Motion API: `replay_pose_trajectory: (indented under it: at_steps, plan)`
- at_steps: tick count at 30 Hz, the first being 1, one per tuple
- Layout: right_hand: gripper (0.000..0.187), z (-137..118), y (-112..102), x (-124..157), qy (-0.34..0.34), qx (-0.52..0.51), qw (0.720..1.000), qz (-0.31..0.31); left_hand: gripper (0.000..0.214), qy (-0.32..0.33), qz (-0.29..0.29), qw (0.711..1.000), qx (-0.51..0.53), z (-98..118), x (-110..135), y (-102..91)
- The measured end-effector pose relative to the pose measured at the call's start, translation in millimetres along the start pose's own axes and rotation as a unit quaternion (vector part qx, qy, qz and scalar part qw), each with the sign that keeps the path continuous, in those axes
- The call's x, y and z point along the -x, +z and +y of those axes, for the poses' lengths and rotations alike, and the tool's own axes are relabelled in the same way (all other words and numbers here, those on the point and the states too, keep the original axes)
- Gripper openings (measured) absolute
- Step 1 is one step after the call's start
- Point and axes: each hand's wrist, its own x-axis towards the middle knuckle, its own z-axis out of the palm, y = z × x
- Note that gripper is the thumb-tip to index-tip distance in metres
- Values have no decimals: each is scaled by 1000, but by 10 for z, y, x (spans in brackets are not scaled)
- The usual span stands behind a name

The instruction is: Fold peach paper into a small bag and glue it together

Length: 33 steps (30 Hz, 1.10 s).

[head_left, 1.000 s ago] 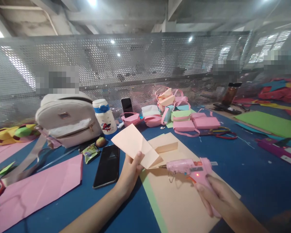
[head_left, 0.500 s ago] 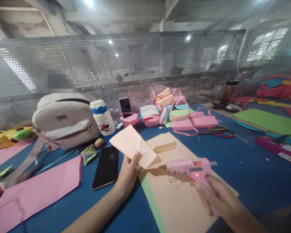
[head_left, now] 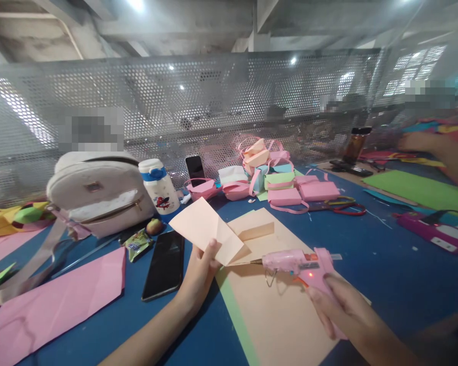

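A matte blue surface [head_left: 389, 290], flecked with small white scraps, runs back to a tall grey perforated metal partition [head_left: 213, 86] under a bare concrete ceiling [head_left: 198, 25] with bright lamps. At the near middle lie large peach paper sheets [head_left: 286, 320], a pale green paper edge [head_left: 234, 310] showing along their left side. Above their left edge, the fingers of the left hand [head_left: 198, 274] are pinched on a folded peach paper piece [head_left: 204, 229]; those of the right hand [head_left: 339, 305] are wrapped around the grip of a pink plastic glue gun [head_left: 286, 260], its nozzle at the folded piece's lower corner, whether touching I cannot tell. To the left are a black rectangular phone [head_left: 163, 267], a creased pink paper sheet [head_left: 61, 310], a cream zippered backpack [head_left: 93, 185] and a white, blue-topped bottle [head_left: 160, 193]. Small pastel paper bags [head_left: 318, 190] cluster near the partition. At far right, a blurred forearm of another person [head_left: 442, 152] reaches over a bright green paper sheet [head_left: 408, 189], with a purple box-shaped object [head_left: 429, 231] nearer.
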Motion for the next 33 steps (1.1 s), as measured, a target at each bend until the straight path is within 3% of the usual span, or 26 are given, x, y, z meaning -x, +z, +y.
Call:
replay_pose_trajectory:
  at_steps: [8, 19, 33]
  plan:
    - [52, 4, -3, 41, -31, 17, 999, 6, 74, 9, 3, 1000, -3, 6, 0, 19]
    - [42, 236, -1, 80, -70, 94, 993, 21, 71, 12, -9, 1000, 5, -8, 3, -3]
    - [43, 44, 19, 80, -91, 62, 993, 43, 78, 8, 5, 1000, 8, 12, 5, 13]
